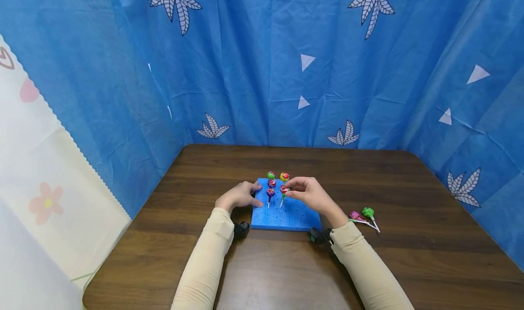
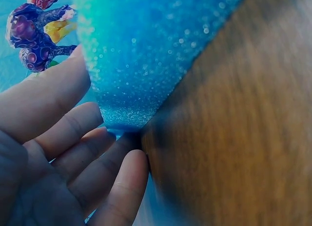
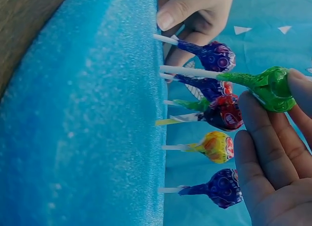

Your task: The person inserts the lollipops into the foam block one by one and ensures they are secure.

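Note:
My right hand [image 1: 313, 195] pinches a green-wrapped lollipop [image 3: 273, 89] by its candy head. Its white stick points at the blue foam block [image 1: 282, 217], and the stick's tip meets the top surface. Several lollipops stand upright in the block, among them a purple one [image 3: 217, 56], a yellow one [image 3: 214, 146] and a dark blue one [image 3: 224, 188]. At the block's left edge, my left hand [image 1: 239, 196] holds the foam, thumb on top and fingers along the side. The left wrist view shows those fingers [image 2: 78, 123] against the block's side.
To the right on the brown wooden table [image 1: 278, 264] lie loose lollipops, a green one [image 1: 368, 212] and a pink one [image 1: 355, 215] among them. A blue curtain [image 1: 254, 73] with leaf prints hangs behind the table. Black wrist cameras sit under both wrists.

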Available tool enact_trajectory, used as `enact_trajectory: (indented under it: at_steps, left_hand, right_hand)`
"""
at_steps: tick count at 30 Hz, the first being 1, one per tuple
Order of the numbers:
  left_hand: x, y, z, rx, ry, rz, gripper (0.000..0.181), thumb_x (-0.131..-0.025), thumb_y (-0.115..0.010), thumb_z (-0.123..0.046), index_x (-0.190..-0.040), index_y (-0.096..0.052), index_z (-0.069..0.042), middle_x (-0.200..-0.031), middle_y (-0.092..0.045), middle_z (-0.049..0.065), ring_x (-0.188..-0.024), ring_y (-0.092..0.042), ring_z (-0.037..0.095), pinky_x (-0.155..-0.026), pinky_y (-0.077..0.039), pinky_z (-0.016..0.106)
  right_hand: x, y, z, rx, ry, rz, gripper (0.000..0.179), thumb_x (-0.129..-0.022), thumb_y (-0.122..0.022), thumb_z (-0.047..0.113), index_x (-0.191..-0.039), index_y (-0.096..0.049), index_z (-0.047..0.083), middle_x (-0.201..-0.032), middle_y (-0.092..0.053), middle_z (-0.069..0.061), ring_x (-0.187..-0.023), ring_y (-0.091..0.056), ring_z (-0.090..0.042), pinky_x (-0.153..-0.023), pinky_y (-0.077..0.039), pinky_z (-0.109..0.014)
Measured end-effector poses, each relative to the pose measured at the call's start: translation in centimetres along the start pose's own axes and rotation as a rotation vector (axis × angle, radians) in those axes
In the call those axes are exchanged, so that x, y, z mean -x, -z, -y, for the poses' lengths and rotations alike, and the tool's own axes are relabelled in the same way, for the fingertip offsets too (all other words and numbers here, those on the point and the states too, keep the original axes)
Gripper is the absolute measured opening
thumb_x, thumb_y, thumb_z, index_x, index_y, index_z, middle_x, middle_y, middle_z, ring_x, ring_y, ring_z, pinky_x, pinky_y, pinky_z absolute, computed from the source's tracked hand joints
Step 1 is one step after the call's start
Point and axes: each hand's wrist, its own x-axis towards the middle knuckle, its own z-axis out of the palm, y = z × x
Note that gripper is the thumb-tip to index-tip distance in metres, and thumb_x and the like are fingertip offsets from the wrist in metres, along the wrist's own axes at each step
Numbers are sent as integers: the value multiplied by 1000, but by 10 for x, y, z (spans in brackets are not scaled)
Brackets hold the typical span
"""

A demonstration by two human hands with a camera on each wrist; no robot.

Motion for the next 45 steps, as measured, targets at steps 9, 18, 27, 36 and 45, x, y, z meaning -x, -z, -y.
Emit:
enact_trajectory:
  at_steps: [9,18,27,36,45]
  left_hand:
    - [0,0,0,-5,11,-2,69,-90,-75,-29,-151,-46,-14,-164,-32,7,-153,-26,32,-122,-29,52]
    - [-1,-1,0,-16,11,-4,70,-88,-76,-29,-150,-47,-14,-163,-33,8,-152,-28,33,-121,-30,54]
    - [0,0,-1,-13,18,-10,69,-90,-75,-29,-151,-46,-15,-163,-33,7,-153,-27,33,-122,-29,53]
    - [0,0,-1,-12,10,-10,70,-89,-76,-28,-151,-46,-14,-163,-33,7,-153,-27,33,-122,-29,53]
    - [2,1,-2,-19,19,-8,69,-89,-76,-29,-150,-47,-15,-163,-33,8,-152,-28,34,-121,-29,55]
  right_hand:
    - [0,-2,-1,-3,-12,10,25,-94,-68,3,-117,-70,-3,-115,-71,-23,-103,-73,-32,-88,-60,-33]
    - [-1,-4,-5,10,-28,12,26,-92,-70,5,-117,-72,-2,-117,-72,-22,-103,-73,-31,-86,-61,-33]
    - [-1,-5,-6,11,-35,15,27,-93,-69,5,-119,-71,-2,-119,-71,-23,-101,-74,-30,-85,-61,-30]
    - [1,-7,-6,-5,-59,5,25,-92,-71,4,-116,-71,-4,-115,-70,-24,-103,-72,-36,-87,-61,-39]
    - [-1,-9,-8,13,-72,0,22,-89,-75,8,-109,-73,-2,-107,-71,-20,-96,-75,-30,-84,-62,-38]
